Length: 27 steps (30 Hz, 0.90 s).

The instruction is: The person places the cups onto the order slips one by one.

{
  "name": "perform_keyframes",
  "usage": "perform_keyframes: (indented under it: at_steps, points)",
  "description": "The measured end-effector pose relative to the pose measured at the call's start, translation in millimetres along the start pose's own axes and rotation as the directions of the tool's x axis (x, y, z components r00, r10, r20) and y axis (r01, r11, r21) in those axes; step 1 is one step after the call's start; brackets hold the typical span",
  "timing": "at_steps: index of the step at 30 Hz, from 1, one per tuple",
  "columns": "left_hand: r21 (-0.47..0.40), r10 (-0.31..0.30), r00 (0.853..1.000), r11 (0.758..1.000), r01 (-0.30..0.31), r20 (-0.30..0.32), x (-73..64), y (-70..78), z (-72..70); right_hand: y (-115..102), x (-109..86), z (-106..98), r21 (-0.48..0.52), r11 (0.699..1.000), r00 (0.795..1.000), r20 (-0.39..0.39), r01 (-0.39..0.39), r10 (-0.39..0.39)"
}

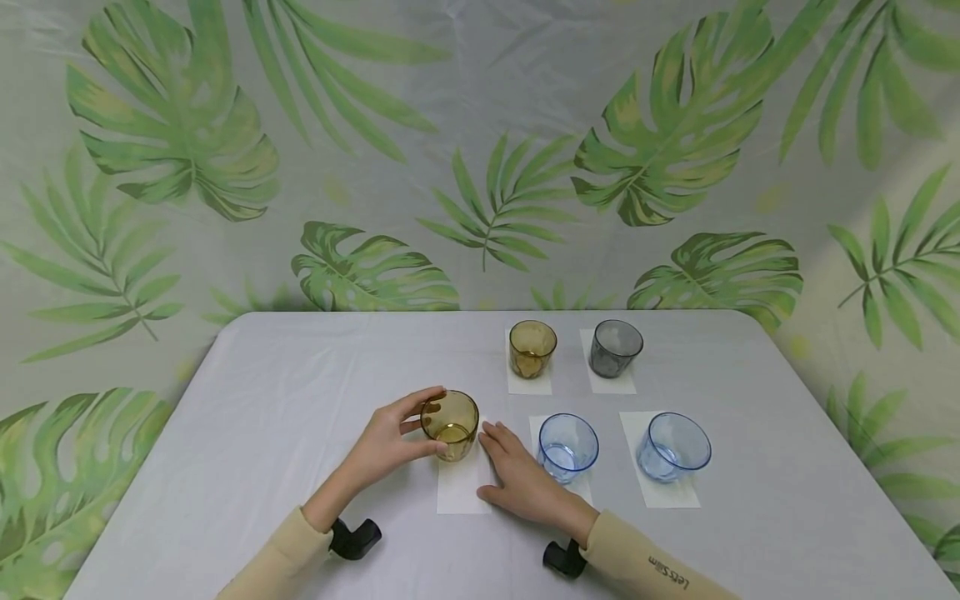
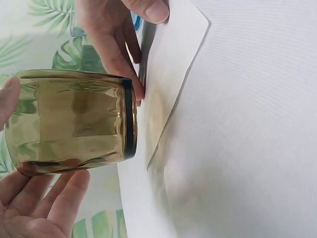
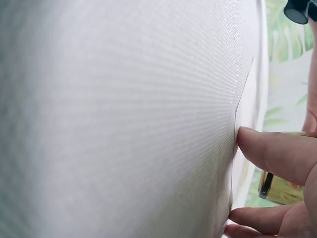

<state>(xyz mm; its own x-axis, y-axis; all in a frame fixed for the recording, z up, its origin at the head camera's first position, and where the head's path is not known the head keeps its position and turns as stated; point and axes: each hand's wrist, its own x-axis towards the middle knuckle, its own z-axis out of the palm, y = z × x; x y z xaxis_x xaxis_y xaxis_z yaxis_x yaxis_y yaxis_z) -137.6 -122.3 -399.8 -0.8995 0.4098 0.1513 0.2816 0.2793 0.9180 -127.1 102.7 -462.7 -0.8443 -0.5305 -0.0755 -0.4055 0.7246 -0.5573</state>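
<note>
My left hand [image 1: 381,447] grips an amber glass tumbler [image 1: 452,421] by its sides, thumb on the near side and fingers on the far side. In the left wrist view the tumbler's base hangs just over a white paper slip [image 1: 462,493] on the table. The right hand [image 1: 519,481] lies palm down at that slip's right edge, its fingers extended. Thumb and fingertips touch the paper in the right wrist view. Just right of this hand stands a blue glass tumbler [image 1: 568,444], upright on another slip, which the forearm partly hides.
Another blue tumbler [image 1: 675,446] stands on a slip at the right. Behind are a second amber tumbler [image 1: 533,348] and a grey tumbler [image 1: 617,347], each on its own slip. A white cloth covers the table [image 1: 300,375]; a leaf-patterned curtain [image 1: 480,108] hangs behind it.
</note>
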Motion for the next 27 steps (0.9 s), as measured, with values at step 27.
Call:
perform_keyframes:
  at_steps: [27]
  points:
    - [-0.032, 0.062, 0.992, 0.998, -0.059, 0.108, -5.3, -10.6, 11.7, 0.8, -0.7, -0.4, 0.016, 1.000, 1.000, -0.019, 0.023, -0.023]
